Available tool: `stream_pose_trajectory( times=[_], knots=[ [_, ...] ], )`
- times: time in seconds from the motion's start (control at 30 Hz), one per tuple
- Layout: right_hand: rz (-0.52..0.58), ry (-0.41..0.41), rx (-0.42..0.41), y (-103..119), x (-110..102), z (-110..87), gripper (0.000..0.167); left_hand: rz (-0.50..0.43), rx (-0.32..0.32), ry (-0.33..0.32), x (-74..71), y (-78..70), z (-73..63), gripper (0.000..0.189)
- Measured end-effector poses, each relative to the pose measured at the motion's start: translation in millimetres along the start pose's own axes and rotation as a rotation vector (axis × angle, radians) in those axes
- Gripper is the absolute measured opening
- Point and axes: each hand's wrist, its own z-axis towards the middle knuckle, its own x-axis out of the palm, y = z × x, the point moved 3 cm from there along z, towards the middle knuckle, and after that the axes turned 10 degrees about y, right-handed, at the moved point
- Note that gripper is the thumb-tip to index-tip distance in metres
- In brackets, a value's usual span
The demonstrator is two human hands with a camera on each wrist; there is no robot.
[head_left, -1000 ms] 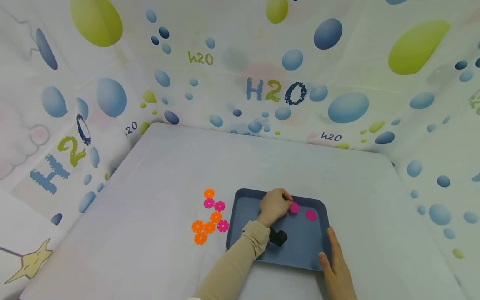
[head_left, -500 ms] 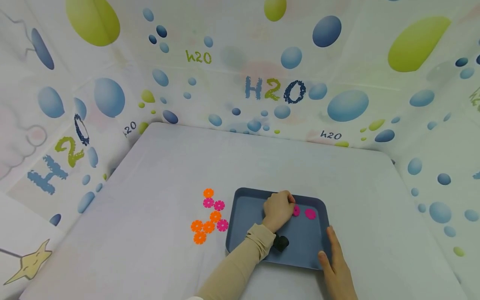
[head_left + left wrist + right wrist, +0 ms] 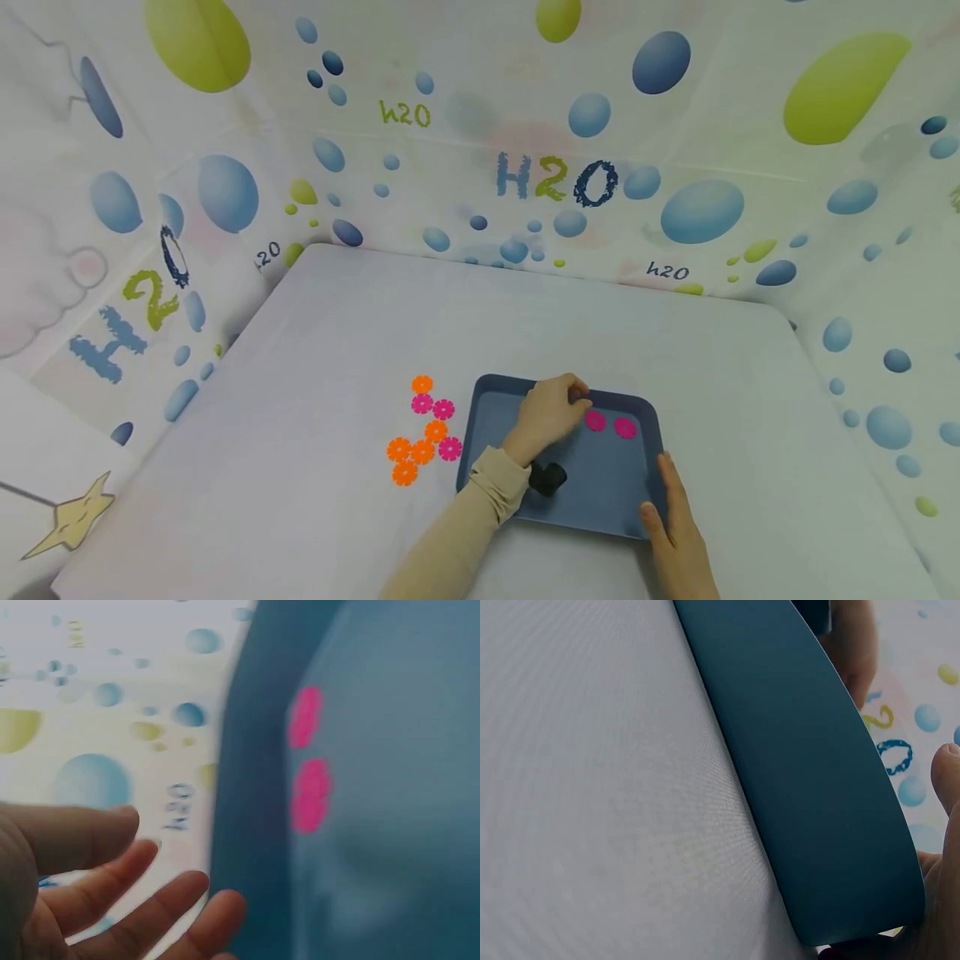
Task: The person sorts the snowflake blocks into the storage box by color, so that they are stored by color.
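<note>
Tray (image 3: pixel 607 492), two pink discs (image 3: pixel 625 428) at one o'clock, left hand (image 3: pixel 549 408) at twelve, grip released, right hand (image 3: pixel 681 533) at four, grip unclenched

Bubble-printed walls (image 3: pixel 450 187) border a white tabletop (image 3: pixel 525 325)

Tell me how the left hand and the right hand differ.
The left hand is over the far part of the tray; the right hand is at its right side. The left hand's fingers are loosely bent, the right hand's nearly straight. A beige sleeve shows behind the left hand, none behind the right hand. Both are bare.
</note>
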Motion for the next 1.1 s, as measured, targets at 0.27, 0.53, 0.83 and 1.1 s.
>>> stream_pose_trajectory(
  times=[0.27, 0.53, 0.83, 1.1],
  knots=[
    [-0.012, -0.002, -0.004, -1, 2, -0.7, 0.064, -0.244, 0.128, -0.107, -54.5, 17.6, -20.5, 0.025],
    [-0.009, -0.018, -0.009, 0, 2, -0.5, 0.064, -0.321, -0.062, -0.346, -103.0, 68.8, -43.9, 0.023],
    [0.024, 0.018, -0.006, -1, 0, 0.3, 0.064, -0.318, -0.251, -0.361, -104.3, 126.2, -65.8, 0.026],
    [0.028, 0.013, -0.014, -1, 1, 1.0, 0.064, -0.251, -0.313, -0.33, -97.6, 147.0, -75.8, 0.039]
  ],
)
